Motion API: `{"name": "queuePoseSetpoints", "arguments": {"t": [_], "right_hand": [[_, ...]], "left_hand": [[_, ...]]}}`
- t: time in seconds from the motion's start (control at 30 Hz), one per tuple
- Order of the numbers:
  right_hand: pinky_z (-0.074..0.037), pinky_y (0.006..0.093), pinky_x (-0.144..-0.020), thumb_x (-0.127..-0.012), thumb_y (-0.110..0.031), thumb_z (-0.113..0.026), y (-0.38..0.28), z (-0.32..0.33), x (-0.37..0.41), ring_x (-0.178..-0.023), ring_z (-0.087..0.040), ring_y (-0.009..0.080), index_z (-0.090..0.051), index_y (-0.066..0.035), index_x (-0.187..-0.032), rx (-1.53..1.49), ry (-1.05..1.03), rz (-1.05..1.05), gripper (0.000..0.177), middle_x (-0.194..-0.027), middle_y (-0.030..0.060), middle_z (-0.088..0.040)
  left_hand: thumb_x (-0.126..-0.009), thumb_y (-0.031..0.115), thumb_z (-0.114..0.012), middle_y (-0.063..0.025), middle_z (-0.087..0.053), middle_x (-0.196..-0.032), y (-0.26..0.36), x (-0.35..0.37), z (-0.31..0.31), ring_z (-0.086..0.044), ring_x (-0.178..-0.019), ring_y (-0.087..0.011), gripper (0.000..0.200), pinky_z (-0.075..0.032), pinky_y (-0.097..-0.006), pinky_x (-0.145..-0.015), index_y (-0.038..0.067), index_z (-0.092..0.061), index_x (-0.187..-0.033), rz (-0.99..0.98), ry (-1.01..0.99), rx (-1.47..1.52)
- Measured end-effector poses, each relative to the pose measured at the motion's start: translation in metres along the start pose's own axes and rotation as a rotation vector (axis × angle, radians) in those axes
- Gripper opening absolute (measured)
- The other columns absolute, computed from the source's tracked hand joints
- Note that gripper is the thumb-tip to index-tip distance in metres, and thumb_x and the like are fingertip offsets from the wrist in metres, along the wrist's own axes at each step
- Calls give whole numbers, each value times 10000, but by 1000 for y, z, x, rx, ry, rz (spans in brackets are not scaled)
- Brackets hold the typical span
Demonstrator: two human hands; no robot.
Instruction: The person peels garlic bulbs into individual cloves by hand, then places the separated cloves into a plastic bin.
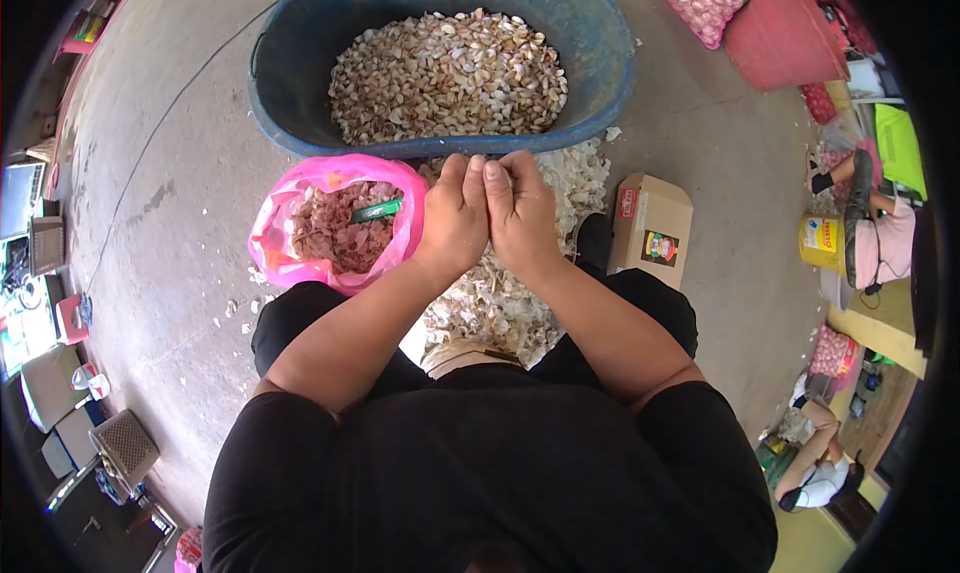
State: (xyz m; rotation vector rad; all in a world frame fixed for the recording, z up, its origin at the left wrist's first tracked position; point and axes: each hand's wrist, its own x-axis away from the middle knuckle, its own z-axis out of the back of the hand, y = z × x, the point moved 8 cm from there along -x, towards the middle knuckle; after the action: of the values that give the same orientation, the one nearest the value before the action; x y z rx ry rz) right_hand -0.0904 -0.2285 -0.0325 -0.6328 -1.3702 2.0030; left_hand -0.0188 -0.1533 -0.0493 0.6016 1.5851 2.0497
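Note:
My left hand (pixel 456 216) and my right hand (pixel 521 213) meet at the near rim of a blue tub (pixel 590 138). Fingers are curled and thumbs side by side; whatever lies between them is hidden. Inside the tub is a wide heap of garlic cloves (pixel 450 78). Left of my hands stands an open pink plastic bag (pixel 405 178) with reddish skins (pixel 340 235) and a green-handled tool (pixel 377 211) in it. Pale garlic skins (pixel 500 298) are piled below my hands, between my legs, and reach up to the tub's right side.
A cardboard box (pixel 650 233) stands to the right. Farther off are a red tub (pixel 785 38), a mesh bag of garlic (pixel 700 3) and a yellow bucket (pixel 822 241). Two people (pixel 885 238) sit along the right edge. A cable crosses the floor at left, near a crate (pixel 125 448).

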Motion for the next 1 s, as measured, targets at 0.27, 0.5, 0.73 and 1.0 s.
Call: {"name": "queuePoseSetpoints", "arguments": {"t": [0.27,0.5,0.73,1.0], "right_hand": [[-382,284,-482,-885,-264,-416,11,0,-15,-489,-426,183,-471,-17,-762,-446,-4,18,282,-602,61,-491],[-315,222,-317,-848,-489,-426,38,-6,-13,-381,-410,84,-515,-53,-790,-528,-473,-613,449,-539,20,-463],[-348,201,-347,-868,-355,-470,32,1,-15,-408,-434,69,-479,-47,-798,-348,-357,-409,315,-580,13,-480],[-388,200,-516,-860,-103,-506,-5,7,-13,-591,-459,34,-462,-33,-837,-14,-214,172,86,-647,4,-504]], "left_hand": [[-915,272,-351,-28,-505,-710,-16,-3,-7,-463,-609,-90,278,-370,-218,-509,54,-501,-831,343,-108,553],[-859,307,-465,-29,-535,-737,-19,-10,-3,-529,-645,-101,276,-437,-215,-502,47,-518,-936,596,-389,652],[-811,208,-586,-13,-580,-724,-17,-10,2,-488,-581,-59,263,-405,-194,-512,-1,-571,-970,279,-361,83],[-819,188,-552,-25,-594,-722,-3,-4,3,-489,-548,-49,250,-371,-171,-467,-6,-592,-972,307,-332,213]]}}
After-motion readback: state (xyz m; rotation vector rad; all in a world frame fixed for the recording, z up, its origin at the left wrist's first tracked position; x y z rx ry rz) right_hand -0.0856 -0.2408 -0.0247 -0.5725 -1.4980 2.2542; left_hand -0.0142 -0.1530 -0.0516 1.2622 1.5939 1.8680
